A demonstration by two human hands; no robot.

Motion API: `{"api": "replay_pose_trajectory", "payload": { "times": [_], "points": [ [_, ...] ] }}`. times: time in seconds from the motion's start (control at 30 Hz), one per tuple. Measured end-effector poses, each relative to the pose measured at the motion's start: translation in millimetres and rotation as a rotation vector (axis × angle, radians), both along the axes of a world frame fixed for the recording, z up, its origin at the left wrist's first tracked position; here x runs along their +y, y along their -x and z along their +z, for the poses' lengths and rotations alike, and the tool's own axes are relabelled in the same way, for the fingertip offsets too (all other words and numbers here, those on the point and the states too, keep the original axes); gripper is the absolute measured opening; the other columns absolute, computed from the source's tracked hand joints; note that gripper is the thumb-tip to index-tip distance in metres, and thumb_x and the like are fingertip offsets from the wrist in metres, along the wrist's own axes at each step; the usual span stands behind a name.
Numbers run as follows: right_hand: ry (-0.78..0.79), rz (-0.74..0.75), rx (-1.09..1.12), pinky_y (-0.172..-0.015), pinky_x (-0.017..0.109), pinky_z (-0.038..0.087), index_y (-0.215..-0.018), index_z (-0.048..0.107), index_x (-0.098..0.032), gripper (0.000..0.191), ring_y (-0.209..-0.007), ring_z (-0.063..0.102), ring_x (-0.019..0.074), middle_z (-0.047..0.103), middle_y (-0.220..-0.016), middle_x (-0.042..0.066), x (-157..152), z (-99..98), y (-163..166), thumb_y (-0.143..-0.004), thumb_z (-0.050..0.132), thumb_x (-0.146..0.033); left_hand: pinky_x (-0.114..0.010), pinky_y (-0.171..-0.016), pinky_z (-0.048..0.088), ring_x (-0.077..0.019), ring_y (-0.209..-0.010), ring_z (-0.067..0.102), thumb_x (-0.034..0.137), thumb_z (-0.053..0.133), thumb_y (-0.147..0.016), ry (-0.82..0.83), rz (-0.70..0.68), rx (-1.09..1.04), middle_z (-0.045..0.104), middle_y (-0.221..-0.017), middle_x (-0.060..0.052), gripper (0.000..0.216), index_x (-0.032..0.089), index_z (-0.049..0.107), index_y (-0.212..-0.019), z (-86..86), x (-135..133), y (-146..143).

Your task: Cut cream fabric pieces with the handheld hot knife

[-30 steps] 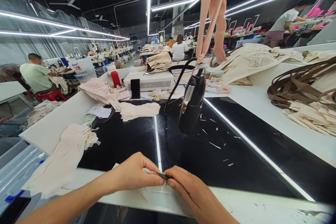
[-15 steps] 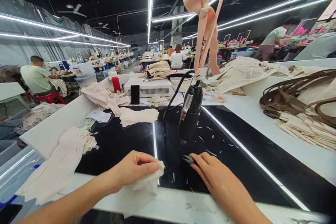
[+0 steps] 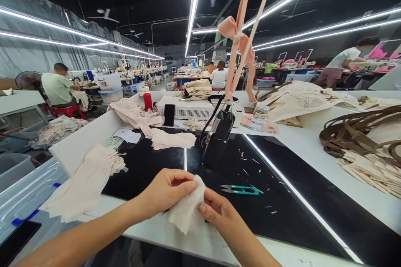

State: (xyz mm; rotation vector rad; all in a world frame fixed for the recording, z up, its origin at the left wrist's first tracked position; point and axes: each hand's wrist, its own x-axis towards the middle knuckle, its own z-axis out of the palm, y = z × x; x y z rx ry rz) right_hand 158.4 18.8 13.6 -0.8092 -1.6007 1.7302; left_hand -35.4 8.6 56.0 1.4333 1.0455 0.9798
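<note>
A small cream fabric piece (image 3: 187, 212) hangs above the front edge of the black work surface. My left hand (image 3: 171, 190) pinches its upper end between thumb and fingers. My right hand (image 3: 219, 208) is closed at the fabric's right edge, thumb and fingertips against it. Teal-handled thread snips (image 3: 240, 190) lie on the black surface just beyond my right hand. Behind my hands, a black handheld tool (image 3: 217, 139) with a cable hangs tilted from knotted peach straps (image 3: 239, 37).
Stacked cream fabric pieces (image 3: 86, 179) lie at the left, with another stack (image 3: 172, 138) further back. A phone (image 3: 169, 114) leans against a white box. Brown straps (image 3: 341, 127) are heaped at the right. Thread scraps dot the black surface. Co-workers sit in the background.
My right hand has let go of the snips, which now lie on the black surface, and has moved left to the fabric. The hanging tool has swung to a tilt. The view has shifted.
</note>
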Motion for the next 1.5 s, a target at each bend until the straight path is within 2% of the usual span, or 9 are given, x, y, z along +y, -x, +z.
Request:
{"api": "replay_pose_trajectory", "payload": {
  "times": [0.1,0.27,0.4,0.5,0.77,0.97,1.2,1.33,1.5],
  "points": [
    [0.166,-0.014,-0.021,-0.077,0.031,0.055,-0.104,0.079,-0.019,0.058,-0.081,0.071,0.0223,0.079,-0.089,0.005,-2,5.7,9,-0.071,0.088,-0.067,-0.025,-0.067,0.042,-0.0161,-0.075,0.055,0.053,0.072,-0.088,-0.125,0.079,0.066,0.069,-0.085,-0.005,0.041,0.013,0.079,-0.094,-0.2,-3,6],
    [0.295,-0.046,-0.087,-0.065,0.027,0.049,-0.101,0.078,-0.019,0.065,-0.074,0.066,0.0197,0.076,-0.084,0.004,-2,10.1,12,-0.059,0.094,-0.065,-0.025,-0.063,0.041,-0.0163,-0.074,0.055,0.053,0.068,-0.089,-0.118,0.139,0.081,0.068,-0.087,-0.006,0.043,0.013,0.079,-0.099,-5.6,-9,18],
    [0.347,0.043,-0.124,-0.06,0.023,0.043,-0.096,0.079,-0.018,0.065,-0.067,0.059,0.015,0.074,-0.079,0.002,-3,13.1,16,-0.052,0.098,-0.061,-0.023,-0.059,0.037,-0.014,-0.068,0.051,0.053,0.07,-0.088,-0.069,0.123,0.049,0.065,-0.081,-0.004,0.042,0.012,0.078,-0.097,-8.9,-12,25],
    [0.377,0.136,-0.152,-0.06,0.021,0.041,-0.093,0.08,-0.017,0.056,-0.066,0.057,0.0124,0.073,-0.078,0.001,-3,13.1,17,-0.054,0.1,-0.053,-0.023,-0.058,0.035,-0.0128,-0.067,0.048,0.054,0.071,-0.088,-0.045,0.115,0.022,0.063,-0.079,-0.003,0.044,0.012,0.077,-0.098,-10.6,-14,29],
    [0.374,0.187,-0.217,-0.058,0.021,0.035,-0.084,0.08,-0.015,0.053,-0.064,0.05,0.0111,0.067,-0.072,-0.001,-1,14.2,25,-0.052,0.101,-0.052,-0.023,-0.053,0.028,-0.0105,-0.061,0.037,0.073,0.072,-0.083,0.03,0.112,-0.007,0.051,-0.07,0.003,0.062,0.013,0.073,-0.096,-20.9,-16,39],
    [0.32,0.189,-0.242,-0.063,0.022,0.039,-0.087,0.082,-0.016,0.049,-0.068,0.054,0.0124,0.072,-0.079,0.001,-3,24.0,26,-0.059,0.098,-0.053,-0.023,-0.051,0.026,-0.0092,-0.057,0.033,0.092,0.066,-0.073,0.143,0.04,-0.016,0.041,-0.063,0.006,0.076,0.016,0.061,-0.075,-24.8,-21,45],
    [0.347,0.175,-0.275,-0.065,0.022,0.043,-0.087,0.079,-0.016,0.051,-0.07,0.059,0.0137,0.075,-0.081,0.001,5,20.3,28,-0.053,0.101,-0.046,-0.023,-0.055,0.028,-0.01,-0.061,0.039,0.078,0.08,-0.068,0.217,0.034,0.004,0.05,-0.067,0.005,0.065,0.016,0.065,-0.08,-26.7,-24,53],
    [0.343,0.183,-0.27,-0.066,0.023,0.043,-0.088,0.079,-0.017,0.048,-0.071,0.059,0.0141,0.075,-0.08,0.001,7,19.7,33,-0.055,0.1,-0.046,-0.023,-0.055,0.028,-0.0099,-0.06,0.037,0.073,0.081,-0.07,0.214,0.046,0.017,0.048,-0.065,0.005,0.06,0.016,0.067,-0.08,-30.5,-22,60],
    [0.242,0.198,-0.321,-0.068,0.024,0.041,-0.091,0.078,-0.016,0.048,-0.073,0.056,0.0143,0.071,-0.08,0.0,17,18.3,33,-0.062,0.096,-0.05,-0.023,-0.057,0.03,-0.0112,-0.063,0.042,0.07,0.082,-0.072,0.176,0.075,0.033,0.049,-0.065,0.005,0.057,0.015,0.07,-0.079,-34.7,-16,72]
  ]
}}
